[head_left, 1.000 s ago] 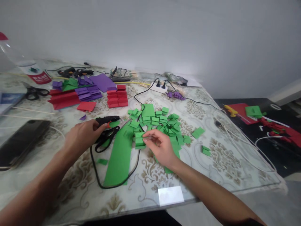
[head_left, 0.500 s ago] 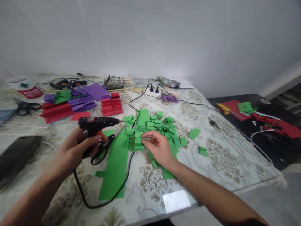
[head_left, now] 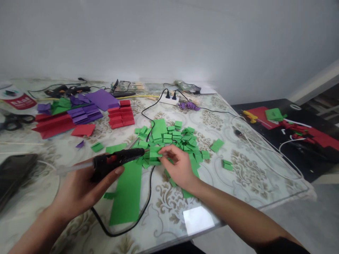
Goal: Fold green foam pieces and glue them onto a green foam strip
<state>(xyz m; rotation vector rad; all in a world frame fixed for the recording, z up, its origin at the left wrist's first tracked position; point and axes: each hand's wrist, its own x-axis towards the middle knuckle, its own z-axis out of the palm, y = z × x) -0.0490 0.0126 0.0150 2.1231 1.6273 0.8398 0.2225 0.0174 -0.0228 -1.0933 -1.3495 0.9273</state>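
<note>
Your left hand is clenched round one black glue gun, just left of the green pile. The gun's long axis lies nearly level, nozzle pointing right at the pile. Your right hand pinches one folded green piece at the pile's near edge. One long green strip lies on the bench, near-left of the pile.
</note>
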